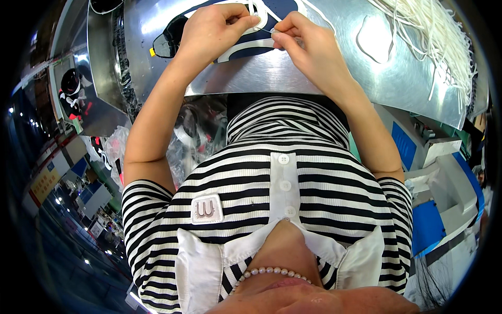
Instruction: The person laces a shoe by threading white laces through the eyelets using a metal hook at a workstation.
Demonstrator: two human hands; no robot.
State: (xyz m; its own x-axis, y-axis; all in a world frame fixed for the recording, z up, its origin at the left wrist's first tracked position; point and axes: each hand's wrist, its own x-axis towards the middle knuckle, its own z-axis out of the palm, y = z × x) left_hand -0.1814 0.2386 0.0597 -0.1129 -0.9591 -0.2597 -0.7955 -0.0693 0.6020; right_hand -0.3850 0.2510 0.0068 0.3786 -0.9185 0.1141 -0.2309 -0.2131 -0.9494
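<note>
One thin strand (264,30) I watch at twelve o'clock, pinched by left hand (213,30) and right hand (312,44) above the tabletop (256,77).

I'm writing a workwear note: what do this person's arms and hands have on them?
Short, black-and-white striped sleeves cover the upper arms. The forearms are bare, with nothing showing at the wrists. Neither the left hand nor the right hand wears a glove.

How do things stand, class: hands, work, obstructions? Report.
Left hand pinched shut; right hand pinching thin strand. Blue-and-white piece beneath. White cords at right, clear of both hands.
</note>
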